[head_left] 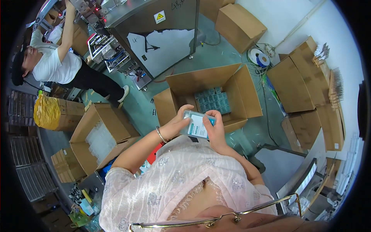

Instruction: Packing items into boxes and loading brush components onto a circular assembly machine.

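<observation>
- A flat packet [196, 125] with a white and blue face was up in both hands, in front of the wearer's body and just short of the near edge of a big open box [205, 80].
- The left hand [178, 123] gripped the packet by its left edge, thumb on the face; the right hand [216, 133] pinched its right edge. Neither had let go.
- Inside the box, small clear-blue packs [213, 101] stood in close rows between the left and right walls. Going by those rows, I judged a good share already boxed, and the held packet, outside the walls, not yet put anywhere.
- The box's flaps stood open, so closing it looked undone to me.
- Beyond the left hand, a second open box [83, 133] held a pile of clear plastic pieces [101, 142]; what they were for, I couldn't tell.
- The hands and packet covered the box's near left corner, so I couldn't count the packs or see how deep they went.
- The fingers behind the packet were out of sight, and whether it was sealed was hard to make out.
- At the upper left, a co-worker's [63, 67] raised hands were partly cut off beside a metal machine [162, 31].
</observation>
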Available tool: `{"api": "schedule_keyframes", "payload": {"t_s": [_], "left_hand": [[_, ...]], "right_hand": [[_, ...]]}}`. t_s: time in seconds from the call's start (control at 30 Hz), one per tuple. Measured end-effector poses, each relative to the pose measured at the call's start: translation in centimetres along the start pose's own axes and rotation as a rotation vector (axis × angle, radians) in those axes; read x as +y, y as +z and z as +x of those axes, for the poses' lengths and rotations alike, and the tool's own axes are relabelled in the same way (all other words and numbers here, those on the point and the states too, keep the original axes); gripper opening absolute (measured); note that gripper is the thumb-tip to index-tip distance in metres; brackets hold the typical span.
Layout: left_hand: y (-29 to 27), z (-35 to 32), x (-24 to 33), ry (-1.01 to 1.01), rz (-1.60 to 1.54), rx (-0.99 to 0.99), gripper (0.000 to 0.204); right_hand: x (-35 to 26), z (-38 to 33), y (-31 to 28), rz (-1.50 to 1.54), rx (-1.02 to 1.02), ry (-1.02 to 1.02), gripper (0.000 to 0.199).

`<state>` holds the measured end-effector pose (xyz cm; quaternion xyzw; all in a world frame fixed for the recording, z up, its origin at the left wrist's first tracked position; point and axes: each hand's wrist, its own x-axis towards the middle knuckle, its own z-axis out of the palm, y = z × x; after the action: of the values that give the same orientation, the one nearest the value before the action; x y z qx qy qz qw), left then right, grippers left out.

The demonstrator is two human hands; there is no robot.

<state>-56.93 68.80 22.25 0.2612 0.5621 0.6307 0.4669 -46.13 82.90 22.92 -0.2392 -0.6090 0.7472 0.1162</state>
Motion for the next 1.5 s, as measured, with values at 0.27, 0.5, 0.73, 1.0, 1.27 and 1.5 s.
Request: {"api": "schedule_keyframes", "payload": {"t_s": [0.27, 0.5, 0.73, 1.0, 1.27, 1.5], "left_hand": [[0.5, 0.9, -0.1, 0.005, 0.301, 0.018, 0.048], [0.2, 1.0, 0.4, -0.089, 0.023, -0.085, 0.043], [0.6, 1.7, -0.4, -0.038, 0.059, -0.131, 0.045], [0.5, 2.2, -0.9, 0.023, 0.137, -0.038, 0.048], [0.0, 3.4, -1.9, 0.028, 0.149, -0.009, 0.039], [1.0, 2.6, -3.0, 0.067, 0.193, 0.168, 0.044]], "right_hand": [[0.4, -0.1, -0.2, -0.125, 0.106, -0.126, 0.029], [0.5, -0.7, -0.8, -0.018, 0.046, -0.036, 0.027], [0.2, -1.2, -0.8, -0.003, 0.121, 0.000, 0.025], [0.0, -0.6, -0.1, -0.148, 0.190, -0.158, 0.022], [2.9, 0.5, -1.3, -0.086, 0.170, -0.134, 0.019], [2.5, 0.7, 0.1, -0.133, 0.220, -0.179, 0.019]]}}
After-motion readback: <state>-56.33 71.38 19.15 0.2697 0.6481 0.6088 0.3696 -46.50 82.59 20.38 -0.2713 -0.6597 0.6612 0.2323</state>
